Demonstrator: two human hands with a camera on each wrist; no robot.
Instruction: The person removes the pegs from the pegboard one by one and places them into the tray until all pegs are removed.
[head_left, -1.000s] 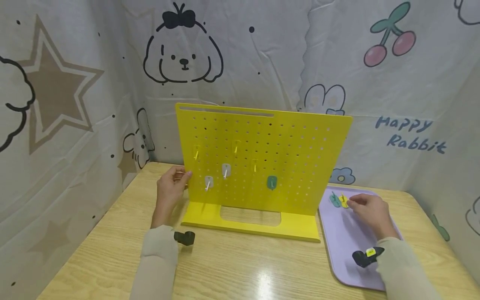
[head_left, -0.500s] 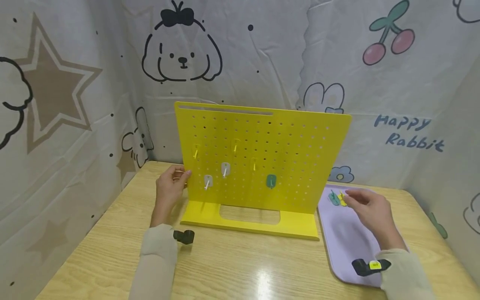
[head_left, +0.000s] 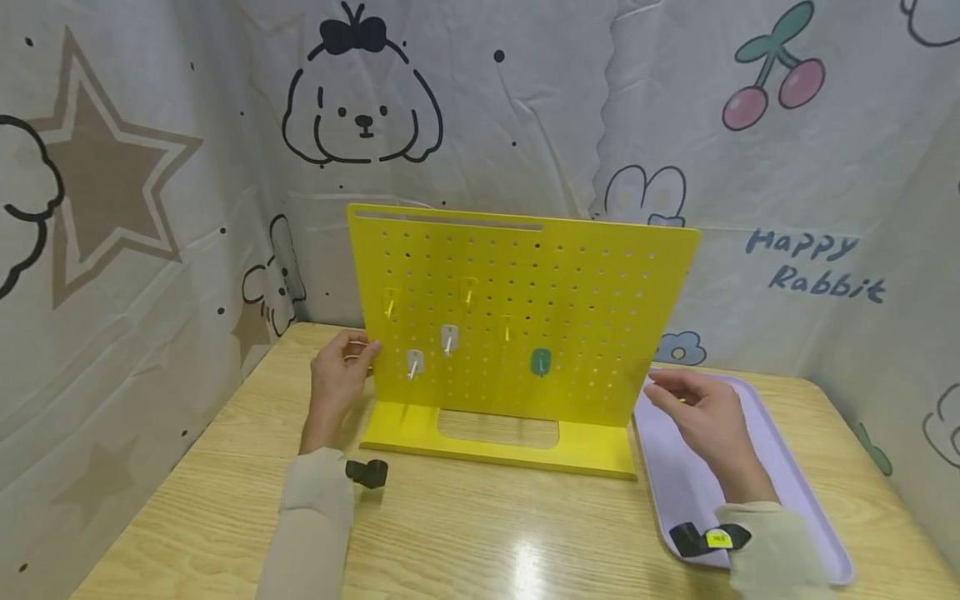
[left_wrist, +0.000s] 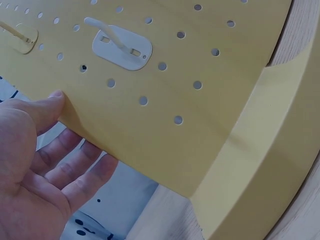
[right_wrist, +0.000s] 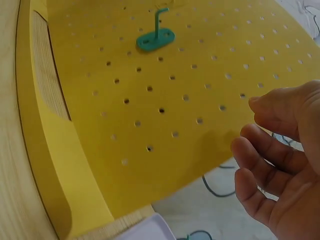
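Observation:
A yellow pegboard point(head_left: 585, 333) stands upright on its base. My left hand point(head_left: 337, 383) grips its left edge; in the left wrist view the thumb of that hand point(left_wrist: 35, 170) lies on the front, below a white hook point(left_wrist: 122, 47). On the board are several yellow hooks, white hooks point(head_left: 449, 339) and a green hook point(head_left: 541, 362). My right hand point(head_left: 708, 421) is over the purple tray point(head_left: 806, 500), beside the board's right edge. The right wrist view shows the hand point(right_wrist: 280, 160) with loosely bent fingers and nothing between them. In the head view it hides most of the loose hooks.
The wooden table point(head_left: 450, 533) extends in front of the board's base point(head_left: 495, 454). A patterned cloth point(head_left: 525, 100) hangs behind and at both sides. The tray lies close to the right end of the base.
My right hand has moved left from beside the loose yellow and green hooks towards the board's right edge, covering where they lay. My left hand still grips the board.

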